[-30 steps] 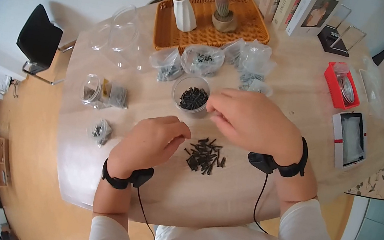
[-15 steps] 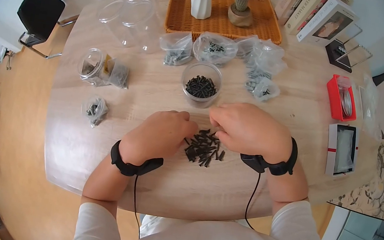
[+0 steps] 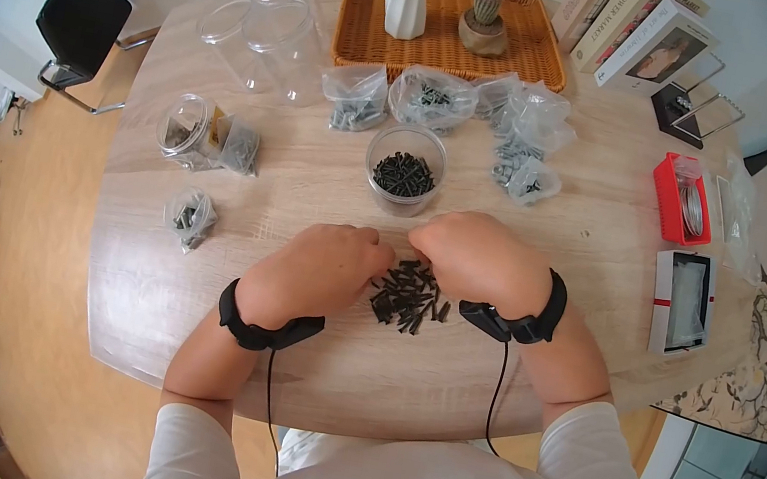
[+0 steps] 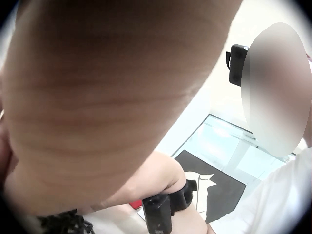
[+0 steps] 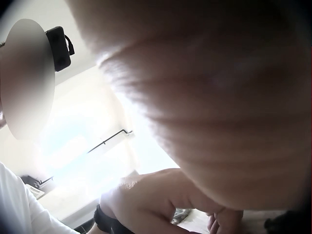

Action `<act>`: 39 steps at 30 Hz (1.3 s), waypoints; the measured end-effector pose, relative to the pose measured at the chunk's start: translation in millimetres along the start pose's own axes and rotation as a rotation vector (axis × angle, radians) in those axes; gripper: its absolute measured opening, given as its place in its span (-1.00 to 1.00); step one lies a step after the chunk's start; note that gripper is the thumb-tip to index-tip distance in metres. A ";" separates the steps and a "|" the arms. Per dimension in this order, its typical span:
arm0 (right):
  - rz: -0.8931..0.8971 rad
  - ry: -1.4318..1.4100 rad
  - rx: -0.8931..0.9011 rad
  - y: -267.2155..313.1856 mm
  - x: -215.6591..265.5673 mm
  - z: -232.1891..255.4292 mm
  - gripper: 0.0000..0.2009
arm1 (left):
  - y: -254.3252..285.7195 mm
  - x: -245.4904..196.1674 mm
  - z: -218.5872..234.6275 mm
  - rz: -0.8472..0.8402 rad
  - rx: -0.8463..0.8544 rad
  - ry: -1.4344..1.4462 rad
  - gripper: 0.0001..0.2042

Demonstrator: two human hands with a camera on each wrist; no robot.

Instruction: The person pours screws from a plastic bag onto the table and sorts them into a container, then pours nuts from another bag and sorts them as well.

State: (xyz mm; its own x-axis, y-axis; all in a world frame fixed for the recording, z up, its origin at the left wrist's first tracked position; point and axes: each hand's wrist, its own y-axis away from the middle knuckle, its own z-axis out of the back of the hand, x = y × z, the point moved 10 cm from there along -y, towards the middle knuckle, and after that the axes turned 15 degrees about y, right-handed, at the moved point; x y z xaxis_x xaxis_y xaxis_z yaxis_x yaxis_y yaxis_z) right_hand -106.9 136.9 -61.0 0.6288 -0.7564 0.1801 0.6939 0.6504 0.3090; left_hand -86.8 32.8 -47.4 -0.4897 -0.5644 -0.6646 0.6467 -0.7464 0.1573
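Observation:
A loose pile of black screws (image 3: pixel 410 300) lies on the table between my hands. My left hand (image 3: pixel 323 265) is at the pile's left side, its fingers bent down toward the screws. From the right, my right hand (image 3: pixel 483 261) reaches over the pile's upper edge, fingers bent inward. Its fingertips are hidden under the hand, and I cannot tell whether either hand pinches a screw. Just beyond the hands stands an open clear plastic jar (image 3: pixel 397 207), partly filled with black screws (image 3: pixel 403 175). In the left wrist view, the dark pile (image 4: pixel 68 223) shows at the lower left.
Behind the jar are bags of hardware (image 3: pixel 355 105) and a wicker tray (image 3: pixel 355 27). Empty clear jars (image 3: pixel 277 24) stand at the back left. A jar with bags (image 3: pixel 189 131) and a small bag (image 3: pixel 192 220) lie left; a red basket (image 3: pixel 682 200) and a box (image 3: pixel 663 302) lie right.
My right hand has come from beside the jar's rim down to the pile. My left hand has moved slightly toward the screws. The head view has shifted.

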 end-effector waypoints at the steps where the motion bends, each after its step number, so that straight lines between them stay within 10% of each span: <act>1: -0.001 0.001 -0.001 -0.3 0.1 0.5 -0.91 | 0.9 -1.2 1.9 0.003 0.003 0.012 -0.94; 8: 0.025 0.053 -0.031 -2.5 1.0 -4.2 -0.89 | 2.6 -30.4 57.2 -0.079 -0.220 0.178 -0.92; 10: 0.045 0.063 -0.090 -1.2 1.6 -5.4 -0.89 | 12.4 -36.3 91.0 -0.141 -0.592 0.307 -0.86; 17: 0.040 0.081 -0.074 -1.3 0.9 -7.9 -0.94 | 33.0 -38.6 122.6 -0.276 -0.992 0.278 -0.80; 25: 0.043 0.040 0.028 -1.5 3.2 -3.2 -0.90 | -1.7 -21.8 38.4 -0.116 -0.151 0.147 -0.86; 39: -0.009 0.021 0.038 7.4 -0.3 14.4 -0.92 | -18.9 -8.4 2.0 -0.031 -0.245 0.030 -0.85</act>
State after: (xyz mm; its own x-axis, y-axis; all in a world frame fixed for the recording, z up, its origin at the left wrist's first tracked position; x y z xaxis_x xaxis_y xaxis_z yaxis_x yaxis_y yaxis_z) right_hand -107.0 141.0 -45.4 0.6299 -0.7604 0.1579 0.6862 0.6402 0.3455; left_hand -96.2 50.9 -43.4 -0.4965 -0.5288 -0.6884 0.7558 -0.6534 -0.0432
